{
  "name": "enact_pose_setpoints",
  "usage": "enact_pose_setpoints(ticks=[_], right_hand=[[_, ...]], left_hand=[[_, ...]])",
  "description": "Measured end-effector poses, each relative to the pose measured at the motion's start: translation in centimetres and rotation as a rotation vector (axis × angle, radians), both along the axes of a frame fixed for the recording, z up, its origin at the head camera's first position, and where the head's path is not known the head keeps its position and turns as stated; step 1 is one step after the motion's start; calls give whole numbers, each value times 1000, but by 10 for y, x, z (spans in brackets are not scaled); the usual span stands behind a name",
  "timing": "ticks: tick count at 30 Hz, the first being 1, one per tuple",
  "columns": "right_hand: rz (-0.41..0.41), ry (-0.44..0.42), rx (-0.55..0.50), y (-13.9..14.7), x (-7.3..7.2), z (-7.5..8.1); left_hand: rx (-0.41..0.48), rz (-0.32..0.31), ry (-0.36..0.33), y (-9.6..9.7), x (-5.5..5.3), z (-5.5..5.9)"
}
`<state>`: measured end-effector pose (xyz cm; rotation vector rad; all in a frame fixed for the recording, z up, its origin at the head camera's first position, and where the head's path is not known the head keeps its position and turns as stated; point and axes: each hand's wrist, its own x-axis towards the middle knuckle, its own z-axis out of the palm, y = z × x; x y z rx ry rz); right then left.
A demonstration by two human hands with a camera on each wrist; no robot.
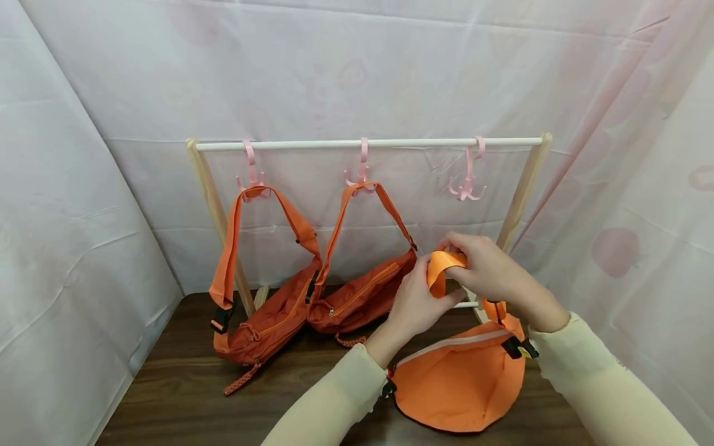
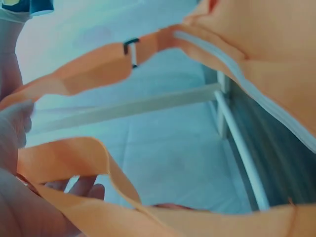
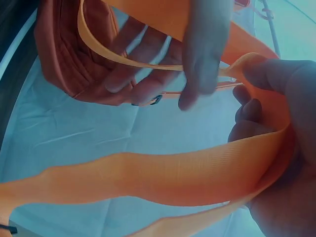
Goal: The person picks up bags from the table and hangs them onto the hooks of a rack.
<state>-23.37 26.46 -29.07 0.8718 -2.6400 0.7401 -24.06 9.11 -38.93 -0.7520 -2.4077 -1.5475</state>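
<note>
In the head view, an orange waist bag [image 1: 460, 387] with a pale zipper sits at the right of the dark table, its strap [image 1: 440, 266] raised above it. My right hand [image 1: 493, 269] grips this strap, which bends through its fingers in the right wrist view. Beside it, my left hand [image 1: 415, 303] holds another part of the strap, thumb on one side and fingers on the other. The looped strap [image 2: 74, 153] passes across the left hand in the left wrist view. Black buckles [image 1: 515, 348] show at the bag's right end.
A rack with a white bar [image 1: 312, 144] carries three pink hooks. Darker orange bags hang by their straps from the left hook [image 1: 251, 164] and the middle hook [image 1: 364, 161], their bodies low at the table. The right hook [image 1: 468, 173] bears no bag. Pale curtains [image 1: 346, 74] surround the table.
</note>
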Motion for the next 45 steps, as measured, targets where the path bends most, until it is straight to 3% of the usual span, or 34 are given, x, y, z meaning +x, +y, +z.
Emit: enact_pose_setpoints(ticks=[11,16,24,29,37,45], right_hand=[[-13,56,-21,27,-6,6],[-8,0,-69,46,-9,11],[-16,-87,-180,75,-11,21],[-55,-80,-200,83,-14,25],[-122,45,-266,90,-19,31],[-201,291,-300,85,-26,39]], left_hand=[[91,-26,16,-9,-6,17],[70,-43,28,-20,-10,34],[9,-64,110,-34,-18,57],[-5,-70,153,-37,-23,69],[-54,-3,285,-36,-31,88],[-186,100,459,-35,-41,107]])
